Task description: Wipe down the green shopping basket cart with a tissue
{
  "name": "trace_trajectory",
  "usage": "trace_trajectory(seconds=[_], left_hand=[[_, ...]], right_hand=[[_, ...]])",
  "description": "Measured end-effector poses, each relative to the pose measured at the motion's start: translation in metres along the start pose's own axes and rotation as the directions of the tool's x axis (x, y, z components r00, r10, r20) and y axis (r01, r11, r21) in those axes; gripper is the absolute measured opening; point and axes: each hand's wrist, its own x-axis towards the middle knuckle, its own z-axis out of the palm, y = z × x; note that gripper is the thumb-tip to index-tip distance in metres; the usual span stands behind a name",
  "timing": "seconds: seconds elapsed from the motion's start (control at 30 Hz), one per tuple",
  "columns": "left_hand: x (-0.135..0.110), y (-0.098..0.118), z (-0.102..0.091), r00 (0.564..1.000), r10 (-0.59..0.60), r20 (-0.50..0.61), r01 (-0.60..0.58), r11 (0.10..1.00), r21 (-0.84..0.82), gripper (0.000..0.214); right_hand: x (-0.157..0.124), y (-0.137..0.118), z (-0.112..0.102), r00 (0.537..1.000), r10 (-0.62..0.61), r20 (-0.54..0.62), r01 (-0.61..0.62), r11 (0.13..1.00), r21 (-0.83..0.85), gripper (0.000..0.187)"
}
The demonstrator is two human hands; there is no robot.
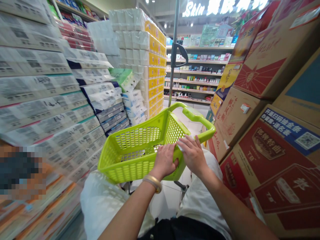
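Observation:
A lime green plastic shopping basket (pixel 130 156) stands in front of me in a shop aisle, its handle (pixel 195 115) raised at the far side. My left hand (pixel 163 160) curls its fingers over the basket's near rim and grips it. My right hand (pixel 192 151) rests on the same rim just to the right, fingers pressed on a small white paper or cloth (pixel 180 144). A gold bangle sits on my left wrist. The basket appears to hold nothing.
Stacked tissue and paper packs (pixel 50 100) wall the left side. Tall wrapped rolls with yellow labels (pixel 147 56) stand ahead. Cardboard cartons (pixel 270 140) pile up on the right. A metal pole (pixel 175 50) rises behind the basket. Shelves of bottles (pixel 197 83) lie beyond.

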Motion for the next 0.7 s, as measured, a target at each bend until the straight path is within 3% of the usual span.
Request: trace_trajectory(seconds=[0.07, 0.23, 0.3, 0.43, 0.53, 0.63, 0.7], left_hand=[[-0.001, -0.001, 0.000, 1.000, 0.006, 0.000, -0.006, 1.000, -0.003, 0.055], [-0.002, -0.001, -0.001, 1.000, 0.001, -0.015, -0.001, 1.000, 0.002, 0.052], [-0.001, -0.001, 0.001, 1.000, -0.002, -0.021, 0.002, 1.000, 0.001, 0.052], [-0.001, -0.002, 0.002, 1.000, 0.010, -0.017, -0.010, 1.000, -0.006, 0.054], [-0.002, -0.001, -0.001, 1.000, 0.010, -0.008, -0.010, 1.000, 0.002, 0.052], [-0.001, 0.001, -0.002, 1.000, -0.001, 0.002, 0.001, 1.000, 0.017, 0.052], [0.003, 0.002, -0.001, 1.000, -0.006, 0.020, 0.006, 1.000, 0.022, 0.054]], right_hand=[[0.000, 0.000, 0.000, 1.000, -0.003, 0.007, 0.002, 1.000, 0.005, 0.039], [0.005, 0.014, -0.006, 0.956, 0.195, -0.221, -0.221, 0.970, -0.100, 0.031], [0.003, 0.009, -0.006, 0.972, 0.164, -0.169, -0.182, 0.979, -0.096, 0.034], [-0.002, -0.003, -0.002, 0.999, -0.016, 0.040, 0.016, 1.000, -0.007, 0.044], [0.001, 0.008, -0.005, 0.994, 0.080, -0.077, -0.084, 0.995, -0.058, 0.038], [0.006, 0.020, -0.008, 0.950, 0.202, -0.237, -0.232, 0.967, -0.107, 0.030], [0.005, 0.015, -0.006, 0.964, 0.183, -0.193, -0.204, 0.974, -0.098, 0.030]])
